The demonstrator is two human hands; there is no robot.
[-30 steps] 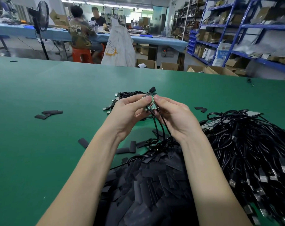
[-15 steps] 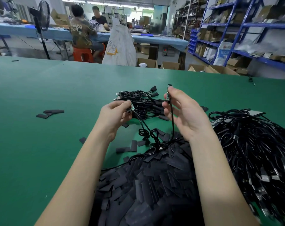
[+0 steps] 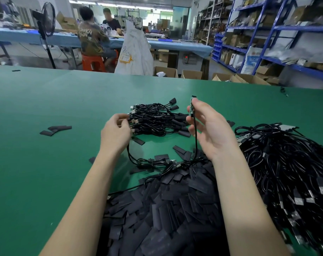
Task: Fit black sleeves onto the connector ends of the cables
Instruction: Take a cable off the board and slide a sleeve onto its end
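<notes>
Closest to you lay a big heap of black sleeves [image 3: 162, 215] on the green table [image 3: 37, 172]. A large tangle of cables [image 3: 290, 163] sat to its right. Your right hand [image 3: 210, 132] pinched a bare connector end [image 3: 191, 105] upright, and its cable [image 3: 195, 141] hung down to the heap. Your left hand [image 3: 116, 133] had curled fingers at the edge of a smaller cable bundle [image 3: 157, 119], gripping a cable there.

Bare green table [image 3: 46, 182] left; sleeve heap [image 3: 166, 209], cable pile [image 3: 286, 163] crowd right.
</notes>
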